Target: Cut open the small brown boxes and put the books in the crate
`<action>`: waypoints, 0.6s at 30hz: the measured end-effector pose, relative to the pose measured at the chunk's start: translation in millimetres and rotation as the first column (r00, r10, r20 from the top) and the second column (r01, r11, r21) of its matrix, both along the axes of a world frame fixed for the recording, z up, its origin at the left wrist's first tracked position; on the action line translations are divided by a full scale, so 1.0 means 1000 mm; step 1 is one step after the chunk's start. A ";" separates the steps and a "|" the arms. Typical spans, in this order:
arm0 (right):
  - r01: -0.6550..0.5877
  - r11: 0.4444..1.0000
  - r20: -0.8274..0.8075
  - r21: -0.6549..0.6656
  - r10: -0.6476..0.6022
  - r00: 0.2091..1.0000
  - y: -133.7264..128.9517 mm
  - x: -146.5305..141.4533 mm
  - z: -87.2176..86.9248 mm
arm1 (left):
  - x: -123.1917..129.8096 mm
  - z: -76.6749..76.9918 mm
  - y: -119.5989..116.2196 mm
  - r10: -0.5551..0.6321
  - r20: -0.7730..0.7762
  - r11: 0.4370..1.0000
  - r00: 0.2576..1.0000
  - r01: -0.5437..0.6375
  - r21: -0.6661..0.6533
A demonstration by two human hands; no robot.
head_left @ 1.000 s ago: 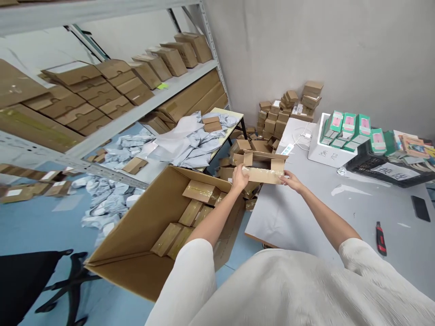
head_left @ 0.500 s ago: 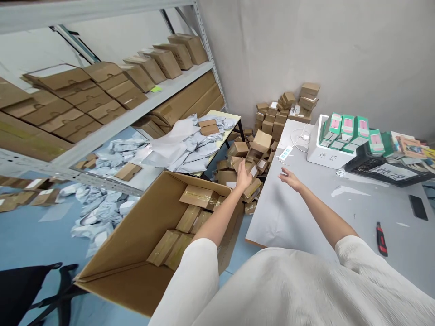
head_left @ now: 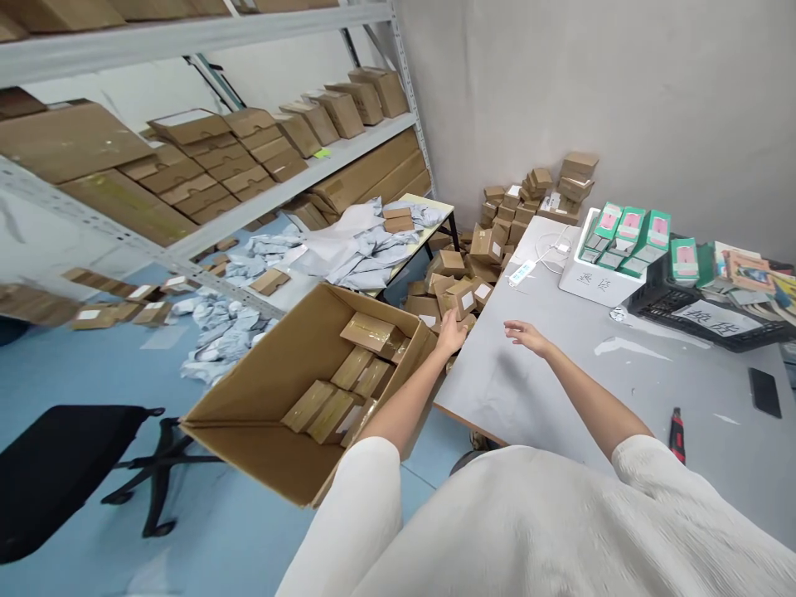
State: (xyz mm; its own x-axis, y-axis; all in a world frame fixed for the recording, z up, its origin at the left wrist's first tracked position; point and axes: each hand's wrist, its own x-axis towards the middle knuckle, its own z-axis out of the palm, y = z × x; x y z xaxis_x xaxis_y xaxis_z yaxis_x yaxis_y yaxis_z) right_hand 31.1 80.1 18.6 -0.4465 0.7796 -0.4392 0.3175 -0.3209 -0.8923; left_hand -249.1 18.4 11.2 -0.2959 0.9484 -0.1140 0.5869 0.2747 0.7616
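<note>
My left hand (head_left: 452,334) is stretched forward, empty, its fingers apart, between the large open carton and the grey table. It is nearest to the loose heap of small cardboard boxes (head_left: 458,299) on the floor; whether it touches one I cannot tell. The large carton (head_left: 249,365) stands left of my left arm, with several taped brown boxes (head_left: 371,332) lying inside. Above the grey table (head_left: 560,390), near its left edge, my right hand (head_left: 524,335) hovers with fingers extended and nothing in it.
A white box of green packs (head_left: 600,282), a black crate (head_left: 715,319), a phone (head_left: 764,392) and a red-black utility knife (head_left: 677,435) are on the table. At left stand a shelf rack (head_left: 249,220) with boxes and a black chair (head_left: 68,473). Grey mailer bags (head_left: 366,249) cover a low table.
The view has turned left, bringing more of the chair and rack into sight. My left hand has lowered slightly beside the box heap. My right hand remains open over the table.
</note>
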 end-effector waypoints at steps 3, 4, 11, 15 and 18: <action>-0.036 0.999 0.000 -0.002 0.036 0.999 -0.016 0.017 -0.001 | 0.019 -0.002 -0.023 0.003 -0.005 1.000 1.000 -0.003 -0.002; -0.047 0.999 0.002 -0.003 0.047 0.999 -0.021 0.023 -0.001 | 0.025 -0.003 -0.031 0.007 -0.006 1.000 1.000 -0.007 0.002; -0.115 0.993 0.007 0.006 0.115 0.993 -0.050 0.034 -0.003 | 0.053 -0.009 -0.087 0.038 0.007 0.998 0.999 -0.038 0.057; -0.172 0.985 0.006 0.025 0.172 0.985 -0.062 0.017 0.001 | 0.047 -0.007 -0.116 0.102 0.006 0.993 0.995 -0.102 0.057; -0.224 0.974 0.005 0.041 0.224 0.975 -0.068 -0.003 0.006 | 0.033 -0.003 -0.136 0.151 -0.006 0.986 0.988 -0.151 0.065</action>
State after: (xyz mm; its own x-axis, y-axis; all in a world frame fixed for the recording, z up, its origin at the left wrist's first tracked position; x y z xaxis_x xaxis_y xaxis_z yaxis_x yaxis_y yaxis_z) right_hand 27.8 12.0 24.4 -0.6119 0.6771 -0.4089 0.3776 -0.2042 -0.9032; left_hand -215.8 -117.6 7.9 -0.4371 0.8980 -0.0505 0.5505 0.3115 0.7745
